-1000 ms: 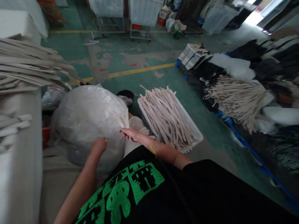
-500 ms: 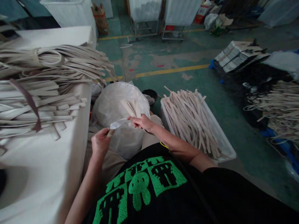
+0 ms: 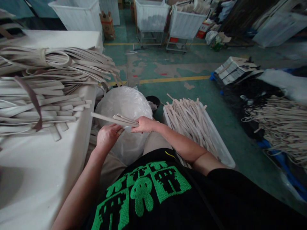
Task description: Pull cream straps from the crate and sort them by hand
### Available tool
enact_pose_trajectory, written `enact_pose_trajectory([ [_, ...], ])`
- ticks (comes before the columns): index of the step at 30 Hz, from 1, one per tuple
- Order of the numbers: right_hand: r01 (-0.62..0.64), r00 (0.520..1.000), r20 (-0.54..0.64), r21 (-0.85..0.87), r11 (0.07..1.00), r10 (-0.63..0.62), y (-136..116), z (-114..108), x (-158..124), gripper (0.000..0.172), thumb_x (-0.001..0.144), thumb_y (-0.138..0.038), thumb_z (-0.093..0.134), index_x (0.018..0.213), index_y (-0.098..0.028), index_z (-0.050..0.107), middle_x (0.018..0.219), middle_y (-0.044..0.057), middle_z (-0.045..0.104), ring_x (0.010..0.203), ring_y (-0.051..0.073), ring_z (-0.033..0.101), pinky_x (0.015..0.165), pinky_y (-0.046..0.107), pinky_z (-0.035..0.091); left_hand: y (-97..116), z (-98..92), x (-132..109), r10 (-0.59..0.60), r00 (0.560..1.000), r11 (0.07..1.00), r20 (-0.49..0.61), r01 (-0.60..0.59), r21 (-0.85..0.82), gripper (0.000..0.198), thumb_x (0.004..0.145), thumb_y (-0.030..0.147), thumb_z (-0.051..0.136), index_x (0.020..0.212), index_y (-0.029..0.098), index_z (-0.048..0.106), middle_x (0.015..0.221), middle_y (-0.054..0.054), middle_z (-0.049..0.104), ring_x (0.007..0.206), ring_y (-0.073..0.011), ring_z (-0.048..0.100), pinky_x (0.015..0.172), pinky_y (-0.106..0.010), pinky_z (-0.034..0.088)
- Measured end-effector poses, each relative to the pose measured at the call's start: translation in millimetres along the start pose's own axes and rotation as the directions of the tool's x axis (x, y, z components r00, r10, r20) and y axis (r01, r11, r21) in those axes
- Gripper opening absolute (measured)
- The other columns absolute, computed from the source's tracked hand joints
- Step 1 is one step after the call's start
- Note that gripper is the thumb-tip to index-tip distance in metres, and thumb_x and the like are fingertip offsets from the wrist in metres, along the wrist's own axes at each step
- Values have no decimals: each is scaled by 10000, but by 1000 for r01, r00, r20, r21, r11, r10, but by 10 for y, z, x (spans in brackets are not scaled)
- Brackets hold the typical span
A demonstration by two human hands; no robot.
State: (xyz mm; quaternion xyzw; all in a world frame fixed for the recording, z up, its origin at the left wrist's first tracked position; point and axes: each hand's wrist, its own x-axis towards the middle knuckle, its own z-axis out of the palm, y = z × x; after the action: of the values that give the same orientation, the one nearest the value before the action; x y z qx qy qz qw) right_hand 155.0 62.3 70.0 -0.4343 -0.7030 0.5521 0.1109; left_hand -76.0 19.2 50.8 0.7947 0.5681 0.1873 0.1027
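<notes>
Workshop floor (image 3: 172, 88): green, worn.
Strip bundle (image 3: 116, 120): between the hands, above the plastic bag (image 3: 124, 99); long axis runs left-right, left end slightly farther.
Right hand (image 3: 144, 124): closed round the bundle's right end; strips point left from it.
Left hand (image 3: 107, 136): curled at the near edge, left of the right hand; grip or touch, cannot tell.
Tub (image 3: 220, 139): right, near.
Table (image 3: 48, 169): left, near.

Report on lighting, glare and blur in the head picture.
Head view: dim overall; pale sheen on the plastic bag; soft shadow on the white table; black shirt losing detail at lower right; far-right strips smeared; left hand and right hand slightly soft.
</notes>
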Motion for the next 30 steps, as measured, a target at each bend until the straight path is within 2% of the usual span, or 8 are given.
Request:
enact_pose_trajectory([
  [4, 4, 998, -59, 175, 985, 7, 49, 71, -8, 190, 760, -306, 697, 686, -147, 625, 473, -70, 515, 445, 64, 466, 491, 194, 347, -28, -27, 49, -72, 991, 988, -113, 55, -147, 168, 813, 332, 740, 957, 266, 796, 993, -88, 768, 906, -274, 688, 787, -327, 469],
  [8, -27, 993, -93, 428, 904, 74, 98, 90, -9, 219, 765, -355, 672, 762, -138, 640, 449, -85, 477, 379, 52, 344, 390, 197, 254, -75, 0, -85, -423, 887, 849, -186, 316, -423, 318, 845, 511, 664, 860, 215, 780, 929, -96, 771, 890, -275, 692, 859, -362, 501],
  [10, -17, 993, -92, 474, 880, 68, 132, 127, 3, 232, 762, -363, 673, 789, -133, 658, 451, -86, 478, 368, 52, 327, 371, 200, 232, -17, 128, -179, -531, 843, 611, 88, 453, -649, 493, 847, 642, 601, 725, 191, 759, 748, -106, 745, 791, -271, 697, 788, -359, 521],
  [13, 26, 996, -90, 453, 891, 17, 178, 237, 5, 239, 776, -374, 688, 735, -141, 647, 454, -80, 489, 381, 50, 356, 392, 196, 263, 183, 394, -262, -402, 776, 119, 486, 570, -813, 640, 739, 776, 645, 753, 148, 773, 737, -136, 744, 756, -265, 704, 721, -352, 534],
  [17, 15, 999, -36, 376, 926, -2, 254, 395, -59, 257, 803, -329, 700, 648, -151, 599, 454, -67, 506, 426, 52, 411, 451, 188, 323, 378, 567, -229, -443, 756, -220, 482, 430, -876, 570, 551, 624, 888, 848, 150, 778, 781, -75, 749, 705, -183, 664, 711, -302, 528],
  [20, -83, 996, 15, 414, 907, 85, 348, 435, -83, 282, 869, -395, 663, 759, -135, 669, 447, -75, 488, 389, 53, 368, 408, 192, 276, 362, 512, -203, -508, 745, -211, 433, 380, -900, 512, 490, 515, 947, 822, 162, 782, 733, -31, 733, 652, -143, 621, 674, -267, 512],
  [24, -223, 975, 111, 523, 823, 194, 438, 435, 43, 465, 951, -568, 547, 782, -145, 641, 430, -83, 443, 342, 48, 272, 357, 191, 212, 373, 430, -245, -436, 793, -53, 426, 450, -891, 410, 534, 476, 935, 765, 167, 795, 712, -28, 737, 637, -130, 588, 641, -247, 485],
  [30, -157, 988, 79, 511, 845, 135, 378, 469, 321, 519, 733, -547, 812, 576, -176, 485, 425, -87, 408, 368, 32, 291, 355, 193, 200, 517, 428, -309, -364, 817, -8, 447, 477, -879, 254, 557, 276, 931, 758, 177, 810, 759, -38, 758, 647, -156, 609, 643, -272, 504],
])
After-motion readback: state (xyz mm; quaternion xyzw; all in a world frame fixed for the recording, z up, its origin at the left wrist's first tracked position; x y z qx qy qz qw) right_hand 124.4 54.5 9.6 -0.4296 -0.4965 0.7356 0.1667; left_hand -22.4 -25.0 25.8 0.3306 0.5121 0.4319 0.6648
